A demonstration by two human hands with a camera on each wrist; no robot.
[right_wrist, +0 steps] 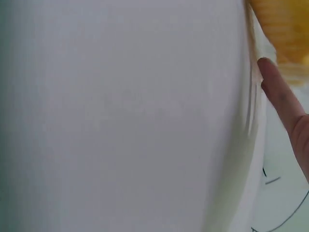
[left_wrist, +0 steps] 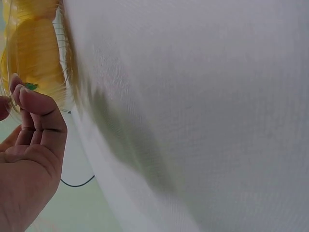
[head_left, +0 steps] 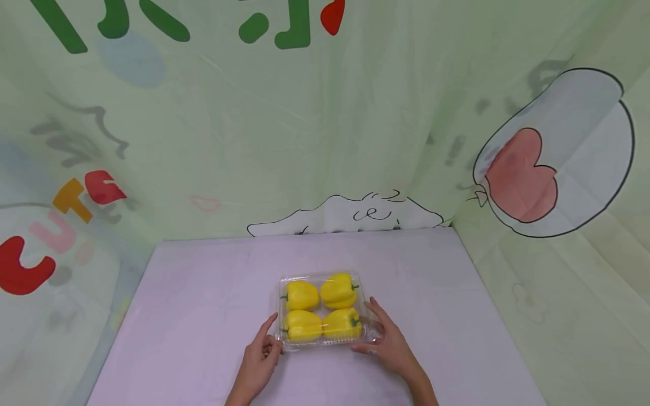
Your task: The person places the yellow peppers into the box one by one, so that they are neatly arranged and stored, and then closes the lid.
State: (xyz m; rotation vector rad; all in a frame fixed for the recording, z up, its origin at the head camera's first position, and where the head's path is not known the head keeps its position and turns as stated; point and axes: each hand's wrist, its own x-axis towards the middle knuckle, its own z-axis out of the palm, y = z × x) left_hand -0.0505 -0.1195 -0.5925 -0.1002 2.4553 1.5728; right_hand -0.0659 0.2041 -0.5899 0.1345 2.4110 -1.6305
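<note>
**Both hands at the near corners of the pepper container**

From my remote station I read the following from the three views.

1. Object location. A clear plastic container (head_left: pixel 321 307) sits on the pale lilac table (head_left: pixel 203 293), near the middle of its width and toward the near edge. It holds four yellow peppers (head_left: pixel 302 295) in a two-by-two layout, with green stems visible.

2. Left hand. The left hand (head_left: pixel 260 361) lies on the table at the container's near-left corner. In the head view its fingers are extended and slightly bent, with the tips touching the corner rim. In the left wrist view the fingertips (left_wrist: pixel 36 104) lie right against the clear wall, with a yellow pepper (left_wrist: pixel 34 53) showing through it. I see no closed grip around the container on this side.

3. Right hand. The right hand (head_left: pixel 388 341) lies against the near-right corner. Its fingers are spread and nearly straight along the right side wall, and the thumb points toward the front edge. The right wrist view shows one straight finger (right_wrist: pixel 280 96) next to the container's edge, with yellow visible behind it. I cannot tell whether the thumb presses on the rim.

4. Surroundings. Pale green printed fabric (head_left: pixel 325 124) with cartoon figures and coloured letters hangs behind and to both sides of the table.
</note>
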